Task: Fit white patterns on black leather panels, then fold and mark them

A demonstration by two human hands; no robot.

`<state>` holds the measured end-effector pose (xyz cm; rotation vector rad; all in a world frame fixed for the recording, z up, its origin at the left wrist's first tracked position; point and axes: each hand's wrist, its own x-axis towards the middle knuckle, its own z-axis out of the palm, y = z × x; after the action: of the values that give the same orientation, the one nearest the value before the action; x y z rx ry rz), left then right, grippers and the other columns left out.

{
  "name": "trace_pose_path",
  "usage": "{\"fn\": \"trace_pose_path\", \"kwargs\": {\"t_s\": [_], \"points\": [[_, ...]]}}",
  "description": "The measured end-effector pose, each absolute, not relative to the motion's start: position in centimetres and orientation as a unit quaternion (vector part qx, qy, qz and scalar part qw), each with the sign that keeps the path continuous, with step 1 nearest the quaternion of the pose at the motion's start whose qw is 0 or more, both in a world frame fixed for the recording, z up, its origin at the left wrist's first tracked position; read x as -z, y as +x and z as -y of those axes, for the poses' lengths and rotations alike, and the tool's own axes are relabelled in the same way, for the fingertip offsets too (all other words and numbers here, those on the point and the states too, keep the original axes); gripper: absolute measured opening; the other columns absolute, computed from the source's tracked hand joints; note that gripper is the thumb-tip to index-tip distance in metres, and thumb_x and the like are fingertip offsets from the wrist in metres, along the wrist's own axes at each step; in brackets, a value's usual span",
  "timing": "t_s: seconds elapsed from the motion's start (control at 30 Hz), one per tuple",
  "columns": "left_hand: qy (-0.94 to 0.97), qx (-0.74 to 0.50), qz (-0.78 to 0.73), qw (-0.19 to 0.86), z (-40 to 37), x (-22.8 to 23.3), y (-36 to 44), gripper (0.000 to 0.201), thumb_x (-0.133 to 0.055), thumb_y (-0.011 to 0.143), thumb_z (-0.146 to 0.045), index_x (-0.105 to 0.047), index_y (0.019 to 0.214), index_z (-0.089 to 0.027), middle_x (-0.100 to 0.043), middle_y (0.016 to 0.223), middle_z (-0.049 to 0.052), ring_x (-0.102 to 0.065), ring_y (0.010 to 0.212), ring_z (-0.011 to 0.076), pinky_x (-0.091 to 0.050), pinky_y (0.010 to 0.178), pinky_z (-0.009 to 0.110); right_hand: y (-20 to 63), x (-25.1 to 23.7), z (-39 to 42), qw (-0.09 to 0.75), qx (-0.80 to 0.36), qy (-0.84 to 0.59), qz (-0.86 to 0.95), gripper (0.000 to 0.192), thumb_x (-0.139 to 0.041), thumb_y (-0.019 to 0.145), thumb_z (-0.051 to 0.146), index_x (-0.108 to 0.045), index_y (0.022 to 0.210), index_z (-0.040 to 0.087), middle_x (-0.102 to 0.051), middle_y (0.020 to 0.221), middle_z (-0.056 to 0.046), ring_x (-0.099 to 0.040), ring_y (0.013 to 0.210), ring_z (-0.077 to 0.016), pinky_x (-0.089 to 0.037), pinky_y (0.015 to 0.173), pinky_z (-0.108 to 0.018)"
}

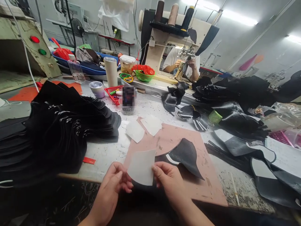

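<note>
A thin white backing piece [142, 167] lies over the lower left part of a black leather piece [184, 153], near the front edge of the table. Its right edge is pinched between the thumb and fingers of my right hand [168, 177]. My left hand [115, 180] has curled fingers closed at the left edge of the same white piece. The black leather piece has a curved outline and a white strip [172, 159] on it, and rests on a pink mat [207, 175]. Two more white pieces, one on the left [135, 131] and one on the right [151, 124], lie beyond.
Tall stacks of black pieces [70, 116] fill the left side. A phone [129, 99], a tumbler [110, 71] and a green bowl [145, 75] stand farther back. Leather pieces [235, 144] and a notebook [283, 155] lie right. Behind, a person sits at a sewing machine [155, 40].
</note>
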<state>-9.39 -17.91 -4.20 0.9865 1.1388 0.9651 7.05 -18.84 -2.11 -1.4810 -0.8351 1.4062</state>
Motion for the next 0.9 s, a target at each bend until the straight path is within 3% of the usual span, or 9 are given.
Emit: {"fn": "trace_pose_path", "kwargs": {"t_s": [0.07, 0.13, 0.2, 0.27, 0.4, 0.47, 0.9], "points": [[0.426, -0.368, -0.530, 0.634, 18.2, 4.5, -9.6, 0.020, -0.050, 0.074, -0.037, -0.038, 0.068, -0.022, -0.049, 0.058, -0.004, -0.054, 0.054, 0.0125, -0.047, 0.048, 0.024, 7.2, 3.2, 20.0, 0.416, -0.556, -0.630, 0.347, 0.035, -0.065, 0.061, 0.047, -0.063, 0.064, 0.013, -0.048, 0.050, 0.002, -0.041, 0.044, -0.0081, -0.036, 0.040, -0.020], [0.452, -0.308, -0.565, 0.618, 18.5, 5.2, -9.6, 0.025, -0.056, 0.070, -0.038, -0.036, 0.067, -0.023, -0.047, 0.058, -0.006, -0.053, 0.053, 0.0123, -0.046, 0.048, 0.024, 7.3, 4.2, 21.2, 0.399, -0.527, -0.655, 0.367, 0.034, -0.062, 0.066, 0.042, -0.066, 0.083, 0.012, -0.050, 0.054, 0.002, -0.045, 0.048, -0.0099, -0.040, 0.042, -0.021], [0.505, -0.256, -0.580, 0.585, 18.5, 5.7, -9.6, 0.023, -0.053, 0.071, -0.039, -0.037, 0.068, -0.023, -0.047, 0.059, -0.006, -0.053, 0.055, 0.0133, -0.046, 0.050, 0.025, 7.4, 5.0, 21.8, 0.397, -0.474, -0.673, 0.406, 0.049, -0.057, 0.071, 0.034, -0.054, 0.116, 0.014, -0.051, 0.056, 0.004, -0.048, 0.050, -0.0110, -0.044, 0.047, -0.022], [0.579, -0.216, -0.584, 0.526, 18.2, 5.7, -9.6, 0.019, -0.048, 0.074, -0.039, -0.039, 0.068, -0.023, -0.048, 0.058, -0.005, -0.053, 0.055, 0.0140, -0.045, 0.054, 0.027, 7.4, 5.5, 22.0, 0.389, -0.405, -0.681, 0.470, 0.056, -0.053, 0.075, 0.028, -0.040, 0.129, 0.017, -0.052, 0.056, 0.005, -0.050, 0.050, -0.0112, -0.045, 0.051, -0.023], [0.669, -0.176, -0.582, 0.428, 17.1, 5.3, -9.8, 0.015, -0.042, 0.077, -0.037, -0.042, 0.070, -0.024, -0.054, 0.060, -0.004, -0.054, 0.056, 0.0150, -0.041, 0.056, 0.027, 7.4, 5.7, 21.1, 0.336, -0.289, -0.661, 0.606, 0.026, -0.047, 0.080, 0.022, -0.063, 0.099, 0.019, -0.065, 0.074, -0.003, -0.059, 0.063, -0.0143, -0.048, 0.063, -0.026], [0.671, -0.166, -0.595, 0.411, 16.7, 5.4, -9.8, 0.013, -0.042, 0.076, -0.036, -0.042, 0.071, -0.024, -0.056, 0.062, -0.003, -0.055, 0.058, 0.0155, -0.041, 0.057, 0.027, 7.5, 5.8, 20.6, 0.313, -0.255, -0.651, 0.642, 0.023, -0.045, 0.081, 0.021, -0.067, 0.091, 0.018, -0.067, 0.078, -0.005, -0.062, 0.070, -0.0165, -0.048, 0.066, -0.027], [0.667, -0.116, -0.608, 0.415, 15.7, 5.4, -9.3, 0.010, -0.043, 0.074, -0.034, -0.039, 0.074, -0.024, -0.058, 0.063, -0.004, -0.061, 0.059, 0.0163, -0.043, 0.058, 0.027, 7.7, 6.2, 20.1, 0.280, -0.218, -0.655, 0.668, 0.024, -0.047, 0.082, 0.020, -0.068, 0.091, 0.016, -0.066, 0.069, -0.004, -0.061, 0.063, -0.0150, -0.048, 0.060, -0.024]]}}
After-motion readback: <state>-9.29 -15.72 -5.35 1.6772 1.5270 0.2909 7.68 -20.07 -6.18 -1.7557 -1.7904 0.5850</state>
